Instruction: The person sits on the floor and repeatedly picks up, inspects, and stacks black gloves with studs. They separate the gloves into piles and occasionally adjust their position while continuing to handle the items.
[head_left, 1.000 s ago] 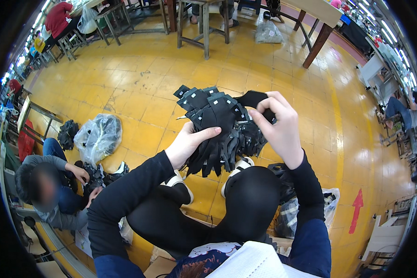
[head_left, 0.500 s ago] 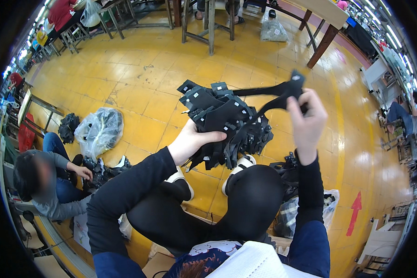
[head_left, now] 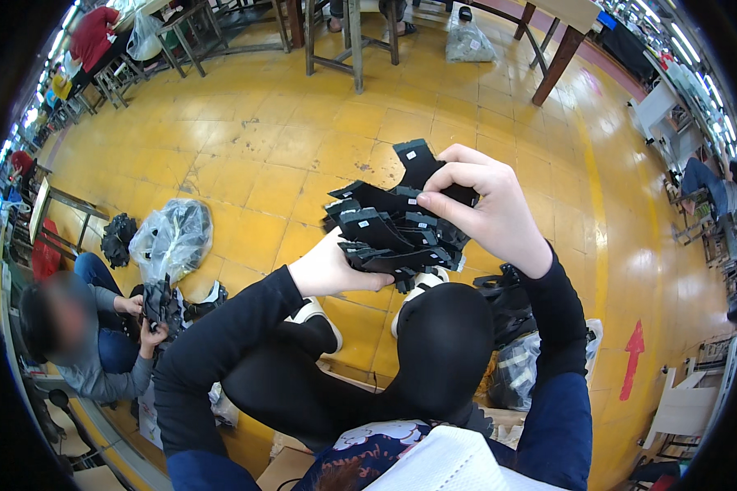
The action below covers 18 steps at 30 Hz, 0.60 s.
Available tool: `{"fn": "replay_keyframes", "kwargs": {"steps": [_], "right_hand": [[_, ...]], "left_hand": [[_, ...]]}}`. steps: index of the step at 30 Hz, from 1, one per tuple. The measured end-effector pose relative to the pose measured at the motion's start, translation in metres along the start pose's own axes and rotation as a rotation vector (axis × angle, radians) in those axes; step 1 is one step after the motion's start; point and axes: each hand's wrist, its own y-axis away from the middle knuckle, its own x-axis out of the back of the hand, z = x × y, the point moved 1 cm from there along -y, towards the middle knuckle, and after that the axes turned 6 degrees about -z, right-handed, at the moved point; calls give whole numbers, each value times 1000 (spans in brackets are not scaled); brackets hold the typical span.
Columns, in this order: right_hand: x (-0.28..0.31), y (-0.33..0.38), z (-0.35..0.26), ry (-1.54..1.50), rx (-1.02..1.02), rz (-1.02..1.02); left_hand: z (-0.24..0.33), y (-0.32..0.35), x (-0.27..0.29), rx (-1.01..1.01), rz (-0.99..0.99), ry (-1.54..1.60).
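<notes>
A thick bundle of black fabric pieces (head_left: 377, 237), several marked with small white stickers, is held above my knees. My left hand (head_left: 332, 266) grips it from the left and below, the thumb lying along its near side. On the bundle's right side, my right hand (head_left: 491, 200) pinches a black fabric piece (head_left: 418, 162) between thumb and fingers. That piece has a white sticker near its upper end, which sticks up past the bundle. Part of it is hidden behind my right fingers.
On my left a co-worker (head_left: 82, 327) sits low, holding a dark bundle (head_left: 162, 304). Beyond lie a clear plastic bag (head_left: 172, 241) and a black heap (head_left: 119, 237). More black pieces (head_left: 508, 307) and a plastic bag (head_left: 520, 372) sit by my right knee. Wooden stools (head_left: 352, 49) stand ahead.
My right hand has come left and in to the bundle, bringing the black fabric piece that was stretched out to the right. The bundle is turned and more compact. The co-worker has lifted a dark bundle.
</notes>
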Motion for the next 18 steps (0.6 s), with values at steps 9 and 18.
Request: {"fn": "replay_keyframes", "kwargs": {"steps": [9, 18], "right_hand": [[25, 6, 24, -361, -148, 490], [23, 14, 37, -127, -139, 457]], "left_hand": [[2, 10, 5, -18, 65, -11], [1, 0, 6, -10, 106, 101]]}}
